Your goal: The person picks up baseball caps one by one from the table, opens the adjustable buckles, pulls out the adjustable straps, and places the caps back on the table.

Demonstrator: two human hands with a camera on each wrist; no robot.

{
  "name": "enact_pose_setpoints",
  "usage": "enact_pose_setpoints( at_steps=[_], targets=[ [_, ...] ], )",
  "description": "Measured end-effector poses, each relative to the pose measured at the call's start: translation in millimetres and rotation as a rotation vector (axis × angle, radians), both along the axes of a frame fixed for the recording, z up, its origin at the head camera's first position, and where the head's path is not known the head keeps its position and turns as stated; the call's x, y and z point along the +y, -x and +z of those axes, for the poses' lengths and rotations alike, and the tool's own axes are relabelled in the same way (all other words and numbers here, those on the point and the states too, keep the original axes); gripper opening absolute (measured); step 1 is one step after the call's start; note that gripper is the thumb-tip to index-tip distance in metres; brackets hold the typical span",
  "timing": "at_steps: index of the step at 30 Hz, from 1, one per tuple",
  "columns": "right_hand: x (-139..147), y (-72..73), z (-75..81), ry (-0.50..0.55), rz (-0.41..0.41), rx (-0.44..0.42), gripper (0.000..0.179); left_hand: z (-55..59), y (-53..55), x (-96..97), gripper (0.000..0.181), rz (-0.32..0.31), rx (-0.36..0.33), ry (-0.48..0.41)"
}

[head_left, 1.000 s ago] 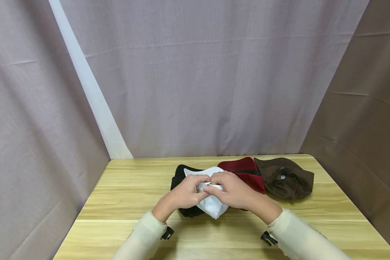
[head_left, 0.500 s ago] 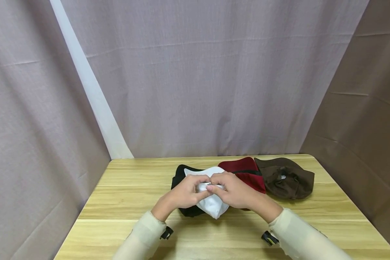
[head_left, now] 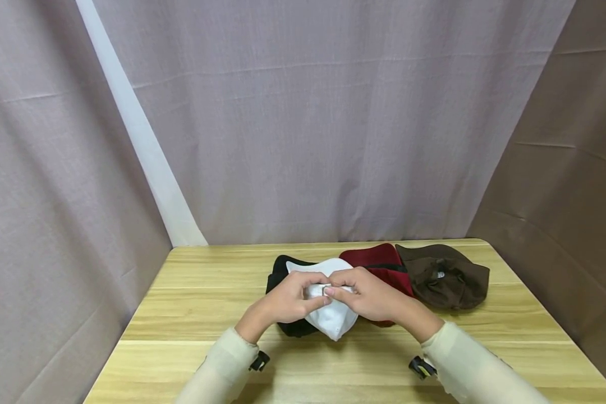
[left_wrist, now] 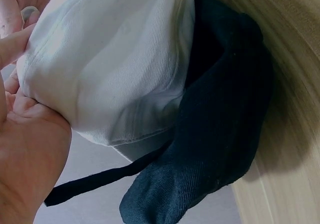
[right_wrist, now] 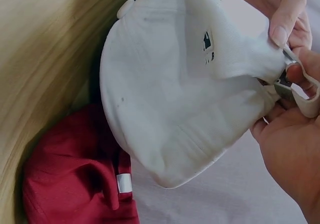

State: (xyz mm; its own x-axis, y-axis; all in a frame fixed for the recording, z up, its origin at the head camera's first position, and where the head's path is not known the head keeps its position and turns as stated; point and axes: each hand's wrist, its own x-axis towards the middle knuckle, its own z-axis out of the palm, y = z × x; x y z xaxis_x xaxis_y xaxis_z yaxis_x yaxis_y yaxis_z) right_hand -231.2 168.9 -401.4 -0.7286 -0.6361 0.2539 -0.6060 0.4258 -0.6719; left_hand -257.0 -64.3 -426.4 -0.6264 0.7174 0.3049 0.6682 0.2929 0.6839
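We record a grey-mauve curtain (head_left: pixel 303 140) behind a wood-grain tabletop (head_left: pixel 197 320). Two pale sleeves (head_left: pixel 222 365) reach in over its near edge.

Four caps sit in a row near the tabletop's far side. At the person's right we note a brown cap (head_left: pixel 446 286), brim toward the curtain. Just beside it is a red cap (head_left: pixel 371 257), a dark band across it, partly covered by the right arm. At the other end is a black cap (left_wrist: pixel 220 109), partly hidden by the white cap (right_wrist: pixel 165 89), which stands between black and red, brim toward the curtain. We cannot tell whether the white cap bears its weight on the tabletop.

Both hands grip the white cap at its back opening: the left hand (head_left: pixel 285 298) and right hand (head_left: pixel 373 294) nearly meet there, fingers curled, pinching the fabric and its strap (right_wrist: pixel 311 101).

Smaller items: a dark strip (left_wrist: pixel 100 180) juts from the black cap; a metal buckle (right_wrist: pixel 283 88) lies at the right fingers; a small black logo (right_wrist: pixel 208 41) marks the white cloth.
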Motion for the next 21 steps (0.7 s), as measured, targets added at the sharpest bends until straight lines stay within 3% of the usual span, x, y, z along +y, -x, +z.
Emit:
enact_pose_setpoints(
  at_steps=[7,11,16,21],
  targets=[
    [1,1.1,-2.3,-0.006,0.012,0.000,0.031,-1.3,-0.1,0.2,0.013,0.009,-0.001,0.016],
    [0,-0.1,-1.7,-0.033,0.013,0.069,0.036,0.1,-1.1,0.7,0.012,0.009,-0.010,0.011],
    [-6,-3.4,1.6,-0.116,-0.065,0.195,0.042,2.8,-2.9,2.4,0.014,0.016,0.006,0.011],
    [-14,-5.1,3.4,-0.167,-0.159,0.249,0.042,4.6,-4.7,4.3,0.012,0.048,0.050,0.022]
  ],
)
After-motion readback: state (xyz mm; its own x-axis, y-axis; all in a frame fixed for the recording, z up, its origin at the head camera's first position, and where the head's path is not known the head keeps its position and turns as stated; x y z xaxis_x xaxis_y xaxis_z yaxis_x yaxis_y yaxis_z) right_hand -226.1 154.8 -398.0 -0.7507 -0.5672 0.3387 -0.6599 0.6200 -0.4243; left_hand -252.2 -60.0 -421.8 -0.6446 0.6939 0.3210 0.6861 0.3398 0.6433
